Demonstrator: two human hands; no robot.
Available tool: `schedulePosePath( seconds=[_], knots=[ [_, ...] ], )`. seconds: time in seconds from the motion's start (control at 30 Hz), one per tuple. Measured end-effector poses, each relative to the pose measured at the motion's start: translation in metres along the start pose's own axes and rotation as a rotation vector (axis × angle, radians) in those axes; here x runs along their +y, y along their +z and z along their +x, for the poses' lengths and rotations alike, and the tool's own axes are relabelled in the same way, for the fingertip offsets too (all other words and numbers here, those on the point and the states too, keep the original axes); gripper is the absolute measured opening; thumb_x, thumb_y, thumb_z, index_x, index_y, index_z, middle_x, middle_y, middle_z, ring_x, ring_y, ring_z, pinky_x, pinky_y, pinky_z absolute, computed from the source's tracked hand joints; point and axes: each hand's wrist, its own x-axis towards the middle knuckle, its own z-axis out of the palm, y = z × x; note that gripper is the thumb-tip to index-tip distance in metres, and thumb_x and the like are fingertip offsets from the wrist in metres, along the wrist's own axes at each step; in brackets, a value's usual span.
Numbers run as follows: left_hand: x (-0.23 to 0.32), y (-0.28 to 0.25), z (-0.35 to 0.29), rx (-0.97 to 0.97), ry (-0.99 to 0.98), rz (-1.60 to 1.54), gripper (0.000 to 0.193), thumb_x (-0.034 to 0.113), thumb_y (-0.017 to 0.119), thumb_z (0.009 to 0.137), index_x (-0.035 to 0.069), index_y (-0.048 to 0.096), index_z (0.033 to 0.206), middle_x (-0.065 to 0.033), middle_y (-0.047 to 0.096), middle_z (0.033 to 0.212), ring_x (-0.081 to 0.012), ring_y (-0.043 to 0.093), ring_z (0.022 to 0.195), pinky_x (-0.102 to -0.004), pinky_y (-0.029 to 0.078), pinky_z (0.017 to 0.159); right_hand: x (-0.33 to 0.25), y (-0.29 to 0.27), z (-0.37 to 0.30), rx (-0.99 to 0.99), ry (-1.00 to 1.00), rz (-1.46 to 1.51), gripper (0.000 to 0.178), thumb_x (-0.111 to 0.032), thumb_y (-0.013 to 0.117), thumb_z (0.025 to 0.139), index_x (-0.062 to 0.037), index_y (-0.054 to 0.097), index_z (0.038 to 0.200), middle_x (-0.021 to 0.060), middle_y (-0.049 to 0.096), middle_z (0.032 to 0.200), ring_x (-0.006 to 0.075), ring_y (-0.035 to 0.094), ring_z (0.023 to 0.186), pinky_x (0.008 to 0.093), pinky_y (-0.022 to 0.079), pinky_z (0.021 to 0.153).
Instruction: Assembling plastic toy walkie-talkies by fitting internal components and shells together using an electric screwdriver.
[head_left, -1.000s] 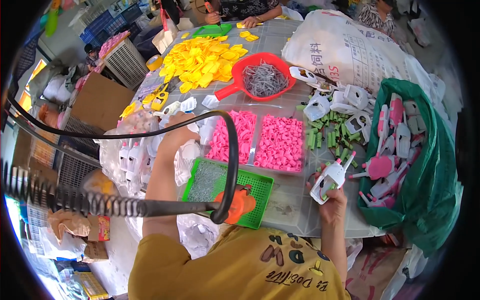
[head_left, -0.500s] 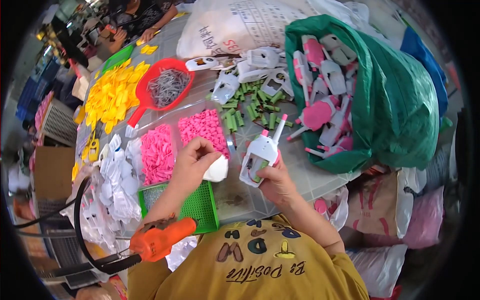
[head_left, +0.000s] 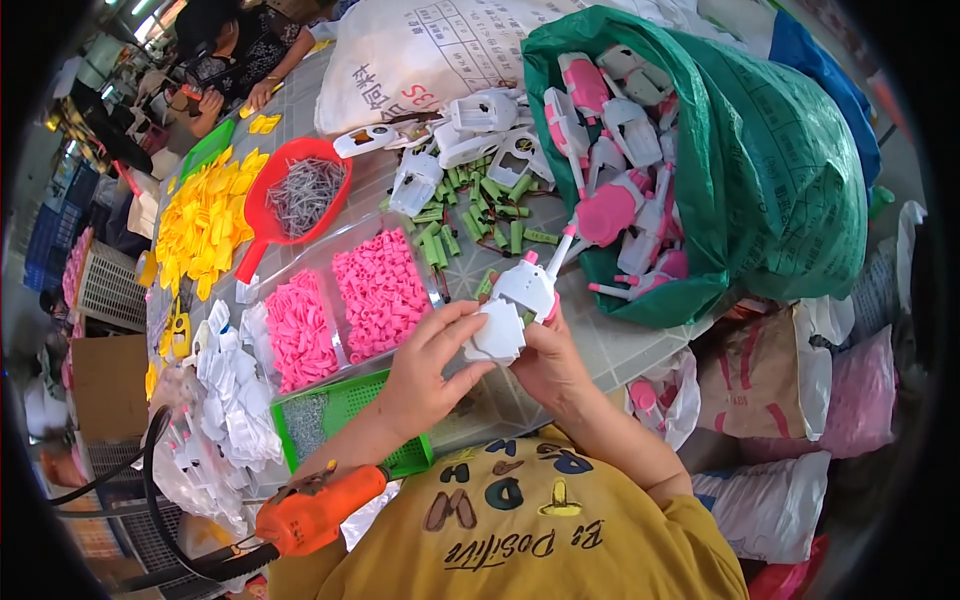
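My right hand [head_left: 556,368] grips the lower part of a white plastic toy handset [head_left: 527,288] with a pink knob and a stubby pink-tipped antenna. Between the fingers and thumb of my left hand [head_left: 428,368] is a flat white cover [head_left: 494,334], laid over the lower end of the handset. Most of the handset's hollow is hidden by the cover and my fingers, though a bit of green shows near my right thumb. Both hands are close together over the table's near side.
A divided tray of pink parts [head_left: 378,290] lies left of my hands, with a red scoop of screws [head_left: 302,195] and yellow pieces [head_left: 208,220] beyond. Green cylinders [head_left: 515,237] and a green sack [head_left: 780,190] of handsets are opposite. An orange power screwdriver [head_left: 318,510] is near my left forearm.
My left hand has brought the white cover rightward onto the handset, which is now partly covered. The view has shifted slightly, and the other person at the far left shows more.
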Motion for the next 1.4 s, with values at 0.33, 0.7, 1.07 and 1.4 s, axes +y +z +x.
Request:
schedulePosePath(
  seconds=[0.33,0.7,1.07,1.4],
  knots=[
    [0.009,0.023,0.000,0.290,0.032,0.117,0.055,0.012,0.092,0.071,0.000,0.067,0.118,-0.0139,0.064,0.115,-0.0313,0.065,0.100,-0.0392,0.056,0.084,0.002,0.005,-0.002,-0.060,-0.079,0.115,0.067,-0.019,0.060,0.085,-0.0169,0.038,0.148,0.0083,0.053,0.142,0.0301,0.054,0.132,0.0500,0.044,0.112],
    [0.013,0.028,0.002,0.321,0.038,0.145,0.053,0.014,0.092,0.071,-0.001,0.068,0.115,-0.0146,0.065,0.114,-0.0309,0.067,0.098,-0.0388,0.056,0.083,0.005,0.008,-0.004,-0.041,-0.121,0.088,0.064,-0.036,0.063,0.094,-0.0178,0.035,0.149,0.0086,0.052,0.144,0.0309,0.053,0.134,0.0498,0.044,0.111],
    [0.011,0.029,0.002,0.244,0.084,0.332,0.060,0.028,0.090,0.073,0.003,0.068,0.123,-0.0132,0.062,0.119,-0.0344,0.057,0.114,-0.0461,0.048,0.095,0.007,0.013,-0.001,0.042,-0.160,-0.055,0.068,0.000,0.067,0.086,-0.0125,0.038,0.147,0.0122,0.056,0.135,0.0268,0.059,0.125,0.0424,0.052,0.103],
    [0.005,0.011,0.012,0.045,0.228,0.273,0.060,0.005,0.082,0.072,0.005,0.065,0.129,-0.0129,0.062,0.128,-0.0347,0.059,0.118,-0.0444,0.053,0.100,-0.008,0.016,0.001,0.061,0.013,0.059,0.047,-0.021,0.064,0.101,-0.0105,0.044,0.142,0.0084,0.058,0.134,0.0245,0.059,0.122,0.0422,0.049,0.105]
  ],
)
